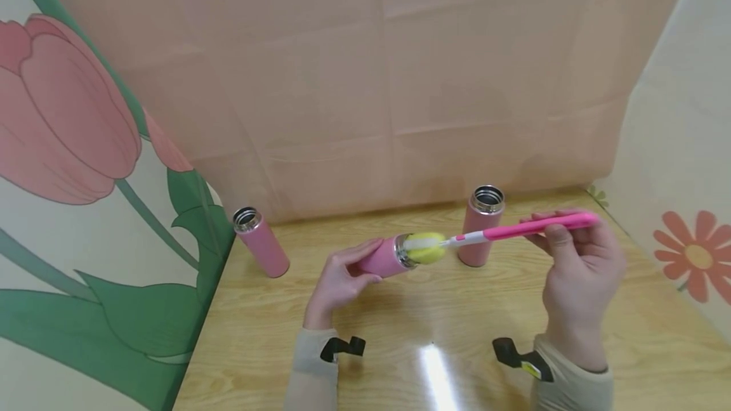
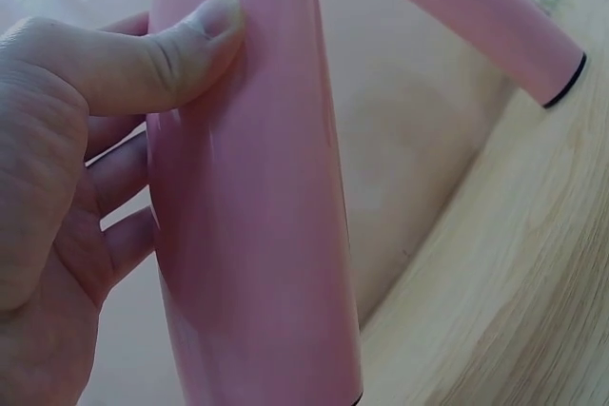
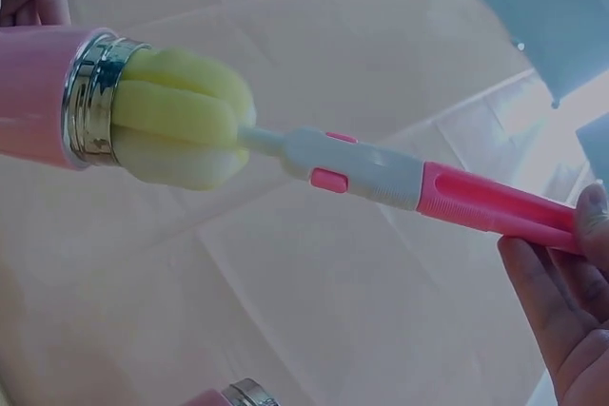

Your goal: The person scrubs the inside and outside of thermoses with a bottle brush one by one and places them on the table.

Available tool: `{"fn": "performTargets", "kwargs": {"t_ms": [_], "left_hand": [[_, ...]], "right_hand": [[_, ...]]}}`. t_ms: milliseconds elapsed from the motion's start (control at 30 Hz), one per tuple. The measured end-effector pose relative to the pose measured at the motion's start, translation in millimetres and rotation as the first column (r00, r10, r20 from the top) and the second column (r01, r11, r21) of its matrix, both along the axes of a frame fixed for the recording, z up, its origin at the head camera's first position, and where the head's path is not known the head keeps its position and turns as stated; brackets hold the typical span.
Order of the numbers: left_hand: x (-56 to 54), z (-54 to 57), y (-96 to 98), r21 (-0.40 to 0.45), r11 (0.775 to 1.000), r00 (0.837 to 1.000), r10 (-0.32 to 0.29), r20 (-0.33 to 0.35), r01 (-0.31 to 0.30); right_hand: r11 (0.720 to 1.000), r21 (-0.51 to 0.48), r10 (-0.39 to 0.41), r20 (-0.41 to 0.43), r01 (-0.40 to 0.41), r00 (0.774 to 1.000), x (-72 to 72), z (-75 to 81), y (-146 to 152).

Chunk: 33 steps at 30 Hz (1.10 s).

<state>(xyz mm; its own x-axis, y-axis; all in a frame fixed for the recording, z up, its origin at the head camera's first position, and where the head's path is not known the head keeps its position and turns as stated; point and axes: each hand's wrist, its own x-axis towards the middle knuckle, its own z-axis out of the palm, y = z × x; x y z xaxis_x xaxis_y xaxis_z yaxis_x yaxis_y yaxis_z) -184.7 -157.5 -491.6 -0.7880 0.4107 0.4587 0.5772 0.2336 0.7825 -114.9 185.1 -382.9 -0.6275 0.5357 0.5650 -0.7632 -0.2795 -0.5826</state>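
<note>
My left hand (image 1: 341, 276) grips a pink steel bottle (image 1: 382, 259), tipped on its side with its mouth to the right. In the left wrist view the thumb presses along the bottle's wall (image 2: 252, 197) while the fingers wrap behind. My right hand (image 1: 582, 271) pinches the pink end of a bottle brush (image 1: 516, 229) between thumb and fingers. The brush's yellow and white sponge head (image 3: 181, 121) sits partly inside the bottle's silver neck (image 3: 95, 97), with the rest bulging out. The inner end of the sponge is hidden by the bottle.
A second open pink bottle (image 1: 264, 243) stands at the table's left side. Another open pink bottle (image 1: 478, 224) stands behind the brush, near the back wall (image 1: 342, 81). The wooden table (image 1: 394, 341) meets flower-printed side walls.
</note>
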Motion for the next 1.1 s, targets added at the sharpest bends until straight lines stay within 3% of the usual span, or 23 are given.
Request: {"fn": "performTargets", "kwargs": {"t_ms": [467, 600, 800, 900, 1100], "left_hand": [[-2.2, 0.6, -5.1, 0.041, 0.999, 1.000, 0.004, 0.014, -0.005], [-3.3, -0.4, -10.2, 0.010, 0.999, 0.999, 0.050, 0.011, -0.050], [-5.3, -2.9, -19.2, -0.045, 0.983, 0.984, 0.175, -0.035, -0.176], [-5.0, -1.4, -18.9, -0.053, 0.985, 0.985, 0.163, -0.064, -0.166], [-6.3, -0.6, -12.5, -0.131, 0.977, 0.977, 0.150, -0.153, -0.171]], "right_hand": [[0.999, 0.007, -0.045, 0.045, 0.045, 0.998, 0.3, 0.4, 5], [0.991, -0.104, -0.074, 0.047, 0.079, 0.996, 0.1, 2.3, 12], [0.919, -0.346, -0.195, 0.021, 0.190, 0.981, -1.6, 10.8, 25], [0.913, -0.392, -0.113, 0.021, 0.112, 0.993, -3.3, 11.1, 24], [0.944, -0.329, 0.000, 0.060, 0.020, 0.998, -7.8, 4.9, 14]]}}
